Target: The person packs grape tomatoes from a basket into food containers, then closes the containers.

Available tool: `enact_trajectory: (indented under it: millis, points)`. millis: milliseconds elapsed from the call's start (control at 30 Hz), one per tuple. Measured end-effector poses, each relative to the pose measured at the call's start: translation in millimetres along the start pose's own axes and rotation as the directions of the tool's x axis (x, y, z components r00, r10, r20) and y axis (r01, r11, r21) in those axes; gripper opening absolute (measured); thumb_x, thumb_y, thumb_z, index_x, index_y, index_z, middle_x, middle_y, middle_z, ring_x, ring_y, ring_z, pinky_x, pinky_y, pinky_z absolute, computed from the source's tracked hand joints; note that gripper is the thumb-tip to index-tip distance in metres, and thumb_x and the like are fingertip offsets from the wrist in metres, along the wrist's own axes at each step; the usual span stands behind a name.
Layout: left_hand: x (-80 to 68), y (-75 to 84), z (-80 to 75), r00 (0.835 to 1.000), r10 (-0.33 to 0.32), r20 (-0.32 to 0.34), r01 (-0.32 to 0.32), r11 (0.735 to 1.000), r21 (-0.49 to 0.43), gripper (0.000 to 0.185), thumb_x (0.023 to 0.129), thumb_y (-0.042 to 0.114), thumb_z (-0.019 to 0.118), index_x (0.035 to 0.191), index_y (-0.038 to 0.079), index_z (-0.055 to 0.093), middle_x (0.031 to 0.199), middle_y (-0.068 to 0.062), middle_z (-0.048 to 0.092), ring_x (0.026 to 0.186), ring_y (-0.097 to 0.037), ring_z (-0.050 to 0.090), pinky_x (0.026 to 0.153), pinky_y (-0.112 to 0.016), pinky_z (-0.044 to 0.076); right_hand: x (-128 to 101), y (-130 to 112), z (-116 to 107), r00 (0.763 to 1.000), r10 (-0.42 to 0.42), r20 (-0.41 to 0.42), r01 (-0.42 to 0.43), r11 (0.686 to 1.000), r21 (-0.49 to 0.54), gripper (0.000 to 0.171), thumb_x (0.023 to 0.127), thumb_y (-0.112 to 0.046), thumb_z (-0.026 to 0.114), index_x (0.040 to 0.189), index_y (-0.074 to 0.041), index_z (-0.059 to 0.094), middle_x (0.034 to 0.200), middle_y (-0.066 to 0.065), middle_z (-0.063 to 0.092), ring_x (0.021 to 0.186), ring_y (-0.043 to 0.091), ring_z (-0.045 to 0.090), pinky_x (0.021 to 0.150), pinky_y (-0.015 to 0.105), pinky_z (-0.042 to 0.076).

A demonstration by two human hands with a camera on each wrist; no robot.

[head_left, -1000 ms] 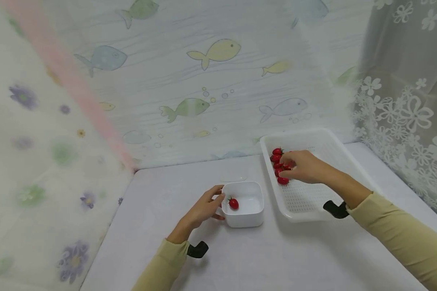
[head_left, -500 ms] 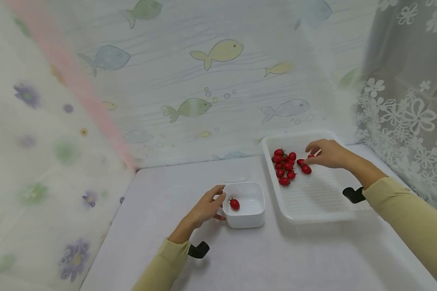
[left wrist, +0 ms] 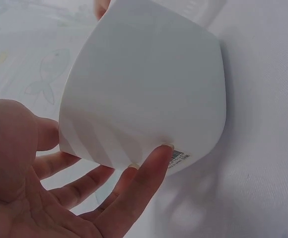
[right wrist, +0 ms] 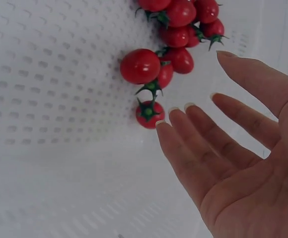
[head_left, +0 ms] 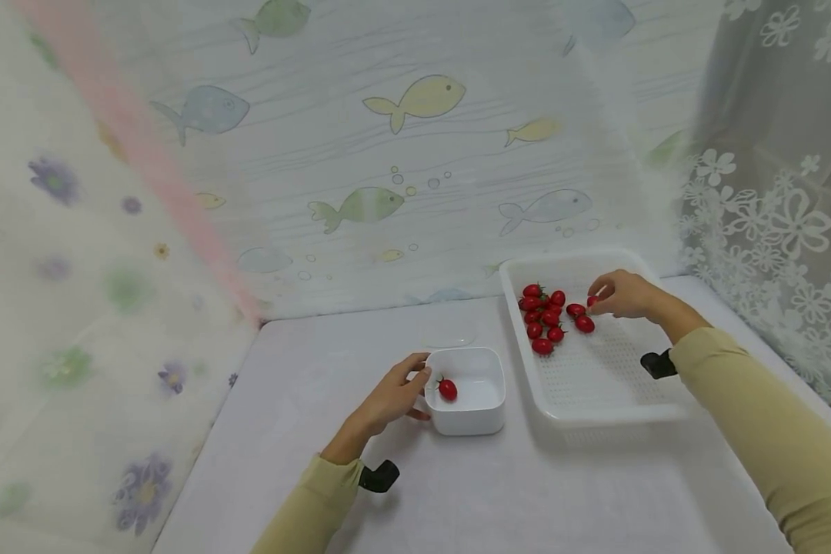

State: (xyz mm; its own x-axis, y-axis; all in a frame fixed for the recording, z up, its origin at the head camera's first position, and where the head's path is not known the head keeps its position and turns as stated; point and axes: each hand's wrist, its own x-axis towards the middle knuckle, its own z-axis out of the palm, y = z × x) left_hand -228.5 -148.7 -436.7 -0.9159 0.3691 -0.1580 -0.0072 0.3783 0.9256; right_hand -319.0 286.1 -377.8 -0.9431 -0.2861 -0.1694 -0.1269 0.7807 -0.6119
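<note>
My left hand [head_left: 391, 396] lies against the left side of a small white square box [head_left: 467, 419], fingers extended along its wall and one at the rim. A barcode label [left wrist: 179, 157] shows on the box in the left wrist view. Inside the box is one red cherry tomato [head_left: 447, 389] with a green stem. My right hand [head_left: 623, 294] reaches into a white perforated basket [head_left: 595, 419]. Its fingers are spread and almost straight, with fingertips right at a cherry tomato [right wrist: 145, 119]. Two more tomatoes [head_left: 585, 324] lie close by, left of the fingertips.
A cluster of several cherry tomatoes [head_left: 542, 317] sits along the basket's left side. A clear lid-like piece [head_left: 450, 338] lies behind the box. White cloth [head_left: 346, 338] covers the table, and a fish-print curtain [head_left: 422, 154] hangs at the back.
My right hand has moved rightward from the tomato cluster to the few tomatoes nearer the basket's middle, uncovering the cluster. My left hand and the box stay put.
</note>
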Motion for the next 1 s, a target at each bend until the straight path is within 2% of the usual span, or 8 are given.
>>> enact_trajectory:
  millis: [300, 567, 767, 1000]
  points:
    - [0.8, -0.2, 0.7, 1.0, 0.006, 0.001, -0.006, 1.0, 0.0, 0.042, 0.111, 0.027, 0.046, 0.151, 0.013, 0.046, 0.151, -0.019, 0.042, 0.11, -0.04, 0.061, 0.07, -0.042, 0.065, 12, 21, 9, 0.997, 0.046, 0.058, -0.053, 0.989, 0.138, 0.047, 0.099, -0.012, 0.065, 0.131, 0.019, 0.05, 0.129, 0.039, 0.055, 0.114, 0.049, 0.06, 0.091, 0.051, 0.06]
    - [0.2, -1.0, 1.0, 1.0, 0.007, -0.002, -0.007, 1.0, 0.003, 0.043, 0.11, 0.028, 0.047, 0.151, 0.014, 0.046, 0.151, -0.019, 0.042, 0.109, -0.039, 0.06, 0.068, -0.041, 0.065, 16, 26, 18, 0.991, 0.087, 0.102, -0.107, 0.972, 0.209, 0.047, 0.098, -0.012, 0.064, 0.131, 0.019, 0.05, 0.119, 0.029, 0.062, 0.109, 0.04, 0.062, 0.092, 0.053, 0.06]
    - [0.8, -1.9, 0.8, 1.0, 0.008, -0.001, -0.008, 1.0, 0.0, 0.043, 0.11, 0.028, 0.047, 0.151, 0.014, 0.046, 0.151, -0.018, 0.042, 0.109, -0.039, 0.061, 0.068, -0.041, 0.065, 22, 26, 23, 0.984, 0.124, 0.131, -0.146, 0.973, 0.178, 0.035, 0.096, -0.012, 0.068, 0.119, 0.013, 0.06, 0.102, 0.016, 0.065, 0.093, 0.029, 0.064, 0.085, 0.047, 0.062]
    - [0.0, -1.7, 0.7, 1.0, 0.003, -0.004, -0.003, 1.0, -0.002, 0.043, 0.11, 0.027, 0.047, 0.151, 0.014, 0.046, 0.152, -0.019, 0.041, 0.109, -0.038, 0.061, 0.069, -0.041, 0.065, 31, 23, 29, 0.982, 0.137, 0.133, -0.157, 0.977, 0.146, 0.028, 0.093, -0.011, 0.073, 0.108, 0.011, 0.064, 0.096, 0.017, 0.069, 0.087, 0.026, 0.067, 0.081, 0.044, 0.064]
